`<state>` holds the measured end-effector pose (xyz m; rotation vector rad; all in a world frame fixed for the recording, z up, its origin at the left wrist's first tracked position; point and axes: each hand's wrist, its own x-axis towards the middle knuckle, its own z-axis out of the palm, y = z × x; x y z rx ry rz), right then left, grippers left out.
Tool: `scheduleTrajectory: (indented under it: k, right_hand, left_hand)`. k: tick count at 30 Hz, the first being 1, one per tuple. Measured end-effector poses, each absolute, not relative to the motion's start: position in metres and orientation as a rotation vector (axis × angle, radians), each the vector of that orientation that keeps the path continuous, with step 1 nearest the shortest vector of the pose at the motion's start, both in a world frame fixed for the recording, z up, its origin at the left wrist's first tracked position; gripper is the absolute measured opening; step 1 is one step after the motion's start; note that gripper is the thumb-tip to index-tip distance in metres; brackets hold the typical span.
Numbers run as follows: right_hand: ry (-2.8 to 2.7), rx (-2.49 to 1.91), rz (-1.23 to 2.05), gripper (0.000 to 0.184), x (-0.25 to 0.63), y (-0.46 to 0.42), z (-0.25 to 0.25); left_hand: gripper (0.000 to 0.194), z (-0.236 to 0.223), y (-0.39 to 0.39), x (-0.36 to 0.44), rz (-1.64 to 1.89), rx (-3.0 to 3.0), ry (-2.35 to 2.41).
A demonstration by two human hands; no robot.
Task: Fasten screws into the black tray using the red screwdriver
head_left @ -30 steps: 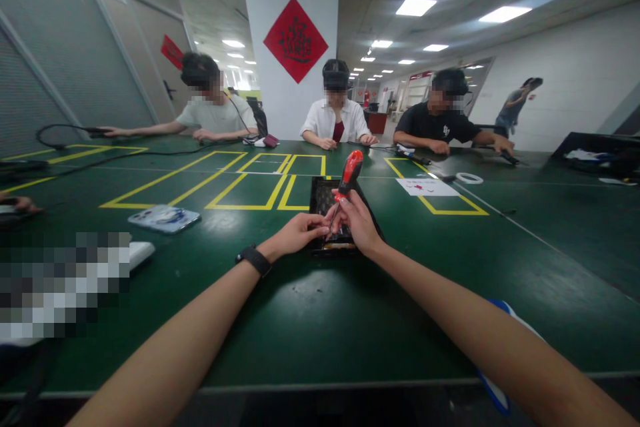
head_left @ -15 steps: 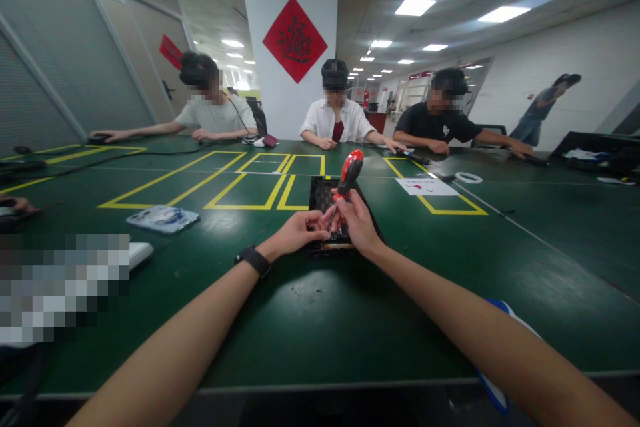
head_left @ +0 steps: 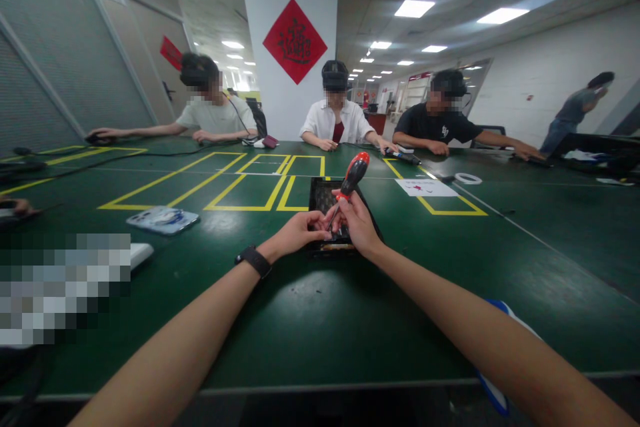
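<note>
Grip of the right hand (head_left: 364, 223) pinches a red-and-black screwdriver (head_left: 355, 177), its handle tilted up and to the right, its shaft slanting down beside the fingertips of the left hand (head_left: 298, 231). The left grip is drawn in, thumb near the fingers; whether it pinches anything small, one cannot tell. Both hands are over an open black case (head_left: 323, 195) on the green table (head_left: 280, 320). A black wristband (head_left: 254, 261) circles the left wrist. Farther left lies a pale blue phone (head_left: 163, 219); right of the case, a white sheet (head_left: 425, 188). Three people (head_left: 335, 123) sit across the table.
</note>
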<state>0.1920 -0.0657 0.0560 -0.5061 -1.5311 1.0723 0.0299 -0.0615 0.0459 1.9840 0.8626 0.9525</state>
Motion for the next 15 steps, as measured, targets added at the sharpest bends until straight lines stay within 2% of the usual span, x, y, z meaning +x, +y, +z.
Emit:
scheduleTrajectory:
  k: [4,10,15]
  right_hand:
    - [-1.539,-0.544,1.016,0.034,0.1931,-0.0682,0.0578]
    - [-1.483,-0.495,1.197,0.037,0.1954,-0.0667,0.0550]
    - [-1.451,-0.421,1.209,0.034,0.1935,-0.0655,0.0532]
  left_hand:
    - [0.026,0.0448,-0.0606,0.0284,0.934,1.973,0.847]
    - [0.026,0.0435,-0.0609,0.0283,0.853,1.923,0.775]
    - [0.025,0.0454,-0.0626,0.0305,0.907,1.948,0.822]
